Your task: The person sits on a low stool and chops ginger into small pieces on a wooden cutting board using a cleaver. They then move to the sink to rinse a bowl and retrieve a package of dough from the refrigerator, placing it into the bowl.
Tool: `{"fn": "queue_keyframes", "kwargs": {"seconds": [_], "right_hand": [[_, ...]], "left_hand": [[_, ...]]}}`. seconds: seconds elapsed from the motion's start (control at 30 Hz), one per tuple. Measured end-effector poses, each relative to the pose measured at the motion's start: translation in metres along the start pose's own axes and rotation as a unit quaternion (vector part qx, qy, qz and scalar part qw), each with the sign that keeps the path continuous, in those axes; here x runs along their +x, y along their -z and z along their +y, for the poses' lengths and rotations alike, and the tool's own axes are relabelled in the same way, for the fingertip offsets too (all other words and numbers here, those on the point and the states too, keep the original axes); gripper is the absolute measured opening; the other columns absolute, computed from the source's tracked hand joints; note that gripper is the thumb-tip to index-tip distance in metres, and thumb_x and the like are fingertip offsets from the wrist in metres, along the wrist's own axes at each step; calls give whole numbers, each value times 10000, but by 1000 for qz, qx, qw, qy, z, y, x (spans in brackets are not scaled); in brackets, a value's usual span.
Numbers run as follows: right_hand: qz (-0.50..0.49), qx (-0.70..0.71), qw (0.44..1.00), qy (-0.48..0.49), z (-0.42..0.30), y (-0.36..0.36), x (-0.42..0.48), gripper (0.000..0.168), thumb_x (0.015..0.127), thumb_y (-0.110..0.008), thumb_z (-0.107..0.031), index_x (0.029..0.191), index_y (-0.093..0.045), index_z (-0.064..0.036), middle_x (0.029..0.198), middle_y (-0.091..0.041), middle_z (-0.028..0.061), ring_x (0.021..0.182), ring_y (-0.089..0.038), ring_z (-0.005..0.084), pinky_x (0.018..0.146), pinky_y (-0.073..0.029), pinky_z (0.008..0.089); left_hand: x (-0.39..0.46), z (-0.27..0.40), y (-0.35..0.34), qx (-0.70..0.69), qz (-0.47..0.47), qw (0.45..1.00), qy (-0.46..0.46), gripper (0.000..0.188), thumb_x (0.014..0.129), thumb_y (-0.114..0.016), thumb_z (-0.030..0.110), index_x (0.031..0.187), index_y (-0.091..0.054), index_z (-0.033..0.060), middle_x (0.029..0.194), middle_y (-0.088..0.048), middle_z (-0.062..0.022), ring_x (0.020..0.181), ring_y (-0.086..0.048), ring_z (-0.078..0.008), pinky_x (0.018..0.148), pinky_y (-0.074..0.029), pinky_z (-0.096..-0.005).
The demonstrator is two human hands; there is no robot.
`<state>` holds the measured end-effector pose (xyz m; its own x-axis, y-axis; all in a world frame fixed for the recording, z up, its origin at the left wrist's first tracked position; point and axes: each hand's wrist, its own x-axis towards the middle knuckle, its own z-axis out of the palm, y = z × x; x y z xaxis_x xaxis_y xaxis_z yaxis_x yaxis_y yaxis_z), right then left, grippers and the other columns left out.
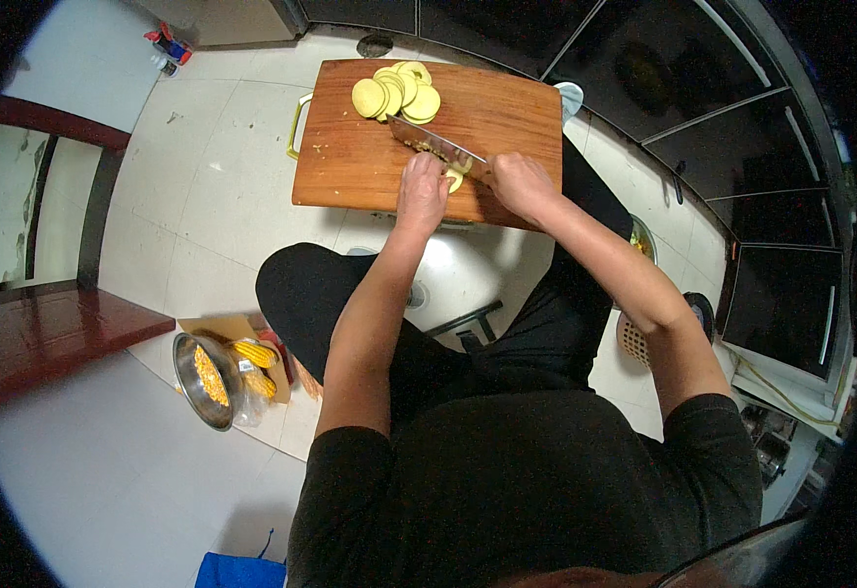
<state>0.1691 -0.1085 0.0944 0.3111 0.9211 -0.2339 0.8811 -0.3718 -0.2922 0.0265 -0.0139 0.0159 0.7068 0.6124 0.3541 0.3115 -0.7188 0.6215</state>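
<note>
On a wooden cutting board (495, 103), my right hand (520, 182) grips the handle end of a cleaver (436, 142), whose blade points up and left across the board. My left hand (424, 187) rests on the board just below the blade, its fingertips near the edge and touching a pale yellow-green round slice (456, 180). Whether those fingers pinch it is hidden. Small chopped bits lie along the blade. Beyond the blade tip, a loose overlapping pile of round vegetable slices (406, 88) sits near the board's far left part.
A steel bowl of corn kernels (211, 375) stands at lower left beside bagged corn cobs (256, 353). The board has a yellow-green handle (297, 125) at its left side. Dark cabinets (693, 110) line the right. Another bowl (642, 239) and a perforated basket (632, 339) sit by my right leg.
</note>
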Motion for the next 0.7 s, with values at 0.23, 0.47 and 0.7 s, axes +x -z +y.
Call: {"fn": "queue_keyframes", "kwargs": {"seconds": [0.23,0.47,0.7], "right_hand": [[35,46,998,-3,-10,4,0,151,811,-506,-107,857,-623,-24,769,-628,231,756,-627,375,670,-492,473],[29,30,999,1,-12,15,-14,188,795,-577,-155,783,-606,30,744,-612,244,734,-611,393,654,-480,467],[26,27,999,-11,-17,0,-3,160,781,-506,-79,813,-623,25,776,-622,248,765,-627,384,674,-496,466]], "left_hand": [[0,-2,4,-1,-16,1000,-3,239,676,-686,42,852,-532,-9,921,-518,-163,925,-483,-355,816,-404,-422],[0,1,8,16,-12,1000,1,198,692,-660,25,841,-531,-1,919,-511,-155,930,-480,-342,822,-401,-416],[-2,-2,4,-1,1,1000,-22,224,679,-672,35,840,-521,-2,889,-509,-156,878,-488,-354,774,-409,-429]]}}
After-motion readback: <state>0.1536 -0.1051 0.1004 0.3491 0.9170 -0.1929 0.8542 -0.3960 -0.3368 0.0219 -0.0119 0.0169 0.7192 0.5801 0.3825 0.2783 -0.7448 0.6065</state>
